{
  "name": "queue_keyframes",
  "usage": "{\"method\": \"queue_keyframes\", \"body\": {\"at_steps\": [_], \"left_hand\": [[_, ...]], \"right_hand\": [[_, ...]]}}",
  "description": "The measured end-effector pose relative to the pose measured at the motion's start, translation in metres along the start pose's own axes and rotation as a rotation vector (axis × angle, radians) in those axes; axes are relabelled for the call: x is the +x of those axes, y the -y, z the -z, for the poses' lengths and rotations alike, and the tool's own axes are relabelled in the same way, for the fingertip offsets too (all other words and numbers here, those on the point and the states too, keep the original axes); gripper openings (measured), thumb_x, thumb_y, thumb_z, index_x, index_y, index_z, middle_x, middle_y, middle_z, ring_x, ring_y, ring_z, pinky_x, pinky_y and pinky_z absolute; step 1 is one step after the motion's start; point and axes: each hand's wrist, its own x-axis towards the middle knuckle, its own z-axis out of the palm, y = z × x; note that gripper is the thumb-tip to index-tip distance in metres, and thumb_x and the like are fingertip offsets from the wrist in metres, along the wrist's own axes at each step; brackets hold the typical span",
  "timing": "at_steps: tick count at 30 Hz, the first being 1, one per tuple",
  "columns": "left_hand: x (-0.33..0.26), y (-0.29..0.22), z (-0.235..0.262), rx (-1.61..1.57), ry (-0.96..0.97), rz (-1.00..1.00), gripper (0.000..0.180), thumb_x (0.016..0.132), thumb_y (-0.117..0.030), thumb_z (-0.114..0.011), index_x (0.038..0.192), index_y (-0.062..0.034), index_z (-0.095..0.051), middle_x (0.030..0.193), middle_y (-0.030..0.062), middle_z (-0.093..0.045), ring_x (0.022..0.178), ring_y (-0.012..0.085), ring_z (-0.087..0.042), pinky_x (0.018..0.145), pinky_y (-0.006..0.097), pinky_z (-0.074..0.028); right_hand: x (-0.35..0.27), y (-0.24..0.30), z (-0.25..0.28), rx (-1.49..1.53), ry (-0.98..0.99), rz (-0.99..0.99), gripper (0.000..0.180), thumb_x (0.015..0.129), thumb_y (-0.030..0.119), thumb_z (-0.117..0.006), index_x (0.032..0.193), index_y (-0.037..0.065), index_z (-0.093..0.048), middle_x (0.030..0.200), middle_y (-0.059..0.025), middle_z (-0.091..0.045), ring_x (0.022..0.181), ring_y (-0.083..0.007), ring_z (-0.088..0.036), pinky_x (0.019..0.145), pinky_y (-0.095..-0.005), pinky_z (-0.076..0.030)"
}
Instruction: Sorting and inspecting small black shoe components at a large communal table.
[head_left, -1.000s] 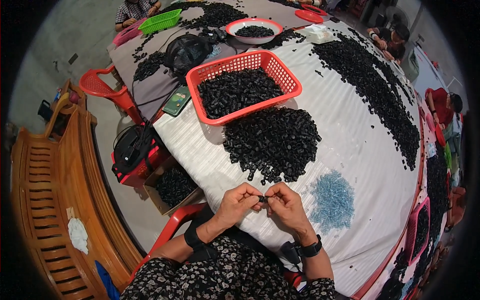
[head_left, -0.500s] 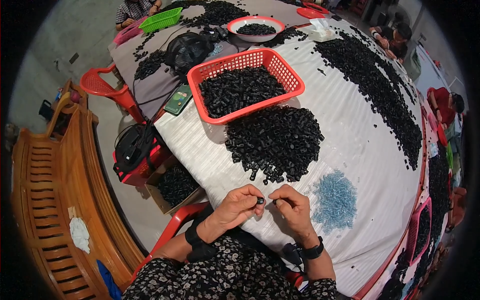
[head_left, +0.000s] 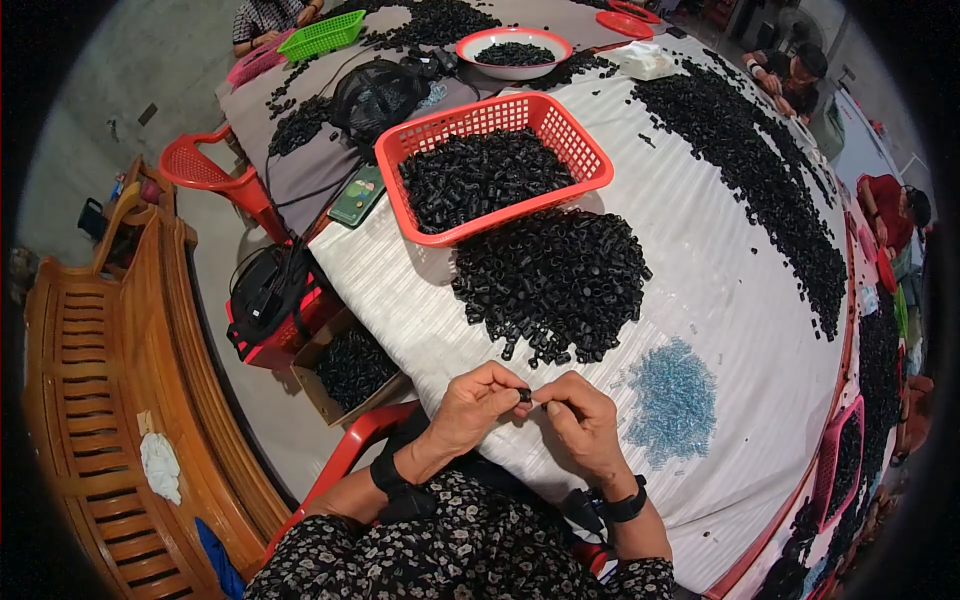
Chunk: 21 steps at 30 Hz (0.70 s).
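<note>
Over the near edge of the white cloth, my left hand [head_left: 474, 408] pinches a small black plastic part [head_left: 524, 395] between thumb and fingertips. Close against it, my right hand [head_left: 582, 420] is closed too, with a tiny dark bit at its fingertips that is too small to name. The two hands' fingertips nearly meet. Just beyond them lies a heap of small black plastic parts [head_left: 555, 285], short and tube-like. To the right of my right hand spreads a pile of small clear bluish pieces [head_left: 672, 405].
A red basket [head_left: 595, 180] full of black parts stands behind the heap. Left of it lies a phone [head_left: 356, 197]. More black parts [head_left: 740, 165] cover the table's far right. A wooden bench [head_left: 90, 420] and a cardboard box [head_left: 318, 400] are at left. Other people sit around the table.
My right hand has moved slightly left, bringing its fingertips closer to the black part in my left hand. My left hand has barely moved.
</note>
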Motion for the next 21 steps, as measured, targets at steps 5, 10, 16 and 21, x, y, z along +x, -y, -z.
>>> {"method": "queue_keyframes", "body": {"at_steps": [5, 10, 16, 21], "left_hand": [[0.000, 0.000, -0.002, -0.040, 0.021, 0.025, 0.012, 0.088, -0.003, -0.053, 0.097, 0.0045, -0.054, 0.087, 0.0109, -0.062, 0.077, 0.0143, -0.060, 0.073, 0.028, -0.051], [0.000, 0.001, 0.001, 0.070, 0.022, 0.040, 0.012, 0.088, -0.004, -0.054, 0.096, 0.0049, -0.055, 0.087, 0.0108, -0.062, 0.074, 0.0132, -0.061, 0.071, 0.026, -0.052], [-0.002, -0.004, 0.000, 0.227, 0.037, 0.043, 0.012, 0.087, -0.005, -0.056, 0.095, 0.0042, -0.056, 0.086, 0.0092, -0.063, 0.076, 0.0112, -0.061, 0.071, 0.024, -0.052], [-0.005, -0.009, -0.005, 0.511, 0.006, -0.049, 0.010, 0.087, -0.005, -0.057, 0.093, 0.0029, -0.057, 0.087, 0.0070, -0.063, 0.077, 0.0099, -0.060, 0.070, 0.022, -0.050]], "right_hand": [[-0.005, -0.004, 0.002, 0.542, -0.027, -0.421, 0.012, 0.085, 0.002, -0.053, 0.097, 0.000, -0.052, 0.077, 0.0009, -0.053, 0.067, -0.0021, -0.048, 0.056, -0.0173, -0.040], [-0.003, -0.001, 0.001, 0.497, 0.032, -0.417, 0.008, 0.088, 0.004, -0.053, 0.095, 0.000, -0.050, 0.079, -0.0005, -0.054, 0.066, -0.0025, -0.049, 0.058, -0.0167, -0.041], [0.001, 0.009, 0.003, 0.356, 0.094, -0.351, 0.008, 0.089, 0.005, -0.052, 0.094, 0.000, -0.050, 0.080, -0.0020, -0.055, 0.066, -0.0041, -0.049, 0.058, -0.0181, -0.041], [-0.001, 0.003, 0.003, 0.129, 0.137, -0.374, 0.009, 0.087, 0.004, -0.052, 0.094, 0.000, -0.048, 0.078, -0.0019, -0.053, 0.066, -0.0045, -0.048, 0.058, -0.0193, -0.041]]}}
